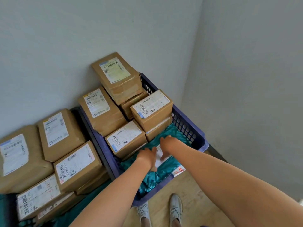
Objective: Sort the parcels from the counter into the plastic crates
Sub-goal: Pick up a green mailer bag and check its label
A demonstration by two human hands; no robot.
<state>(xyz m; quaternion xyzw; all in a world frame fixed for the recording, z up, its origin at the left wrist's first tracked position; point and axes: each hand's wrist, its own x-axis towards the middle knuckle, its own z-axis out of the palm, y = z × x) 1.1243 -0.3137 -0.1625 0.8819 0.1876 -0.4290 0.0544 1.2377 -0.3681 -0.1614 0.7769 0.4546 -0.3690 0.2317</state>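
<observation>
Teal crinkled mailer bag (167,171) in the plastic crate (155,189): your left hand (146,157) and right hand (167,145) press it, fingers flat and spread, largely hiding its white label (159,159).

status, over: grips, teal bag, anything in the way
Left grip and right grip both pressing flat on teal bag. Bag lying in purple crate, near end. Brown boxes stacked close behind it.
</observation>
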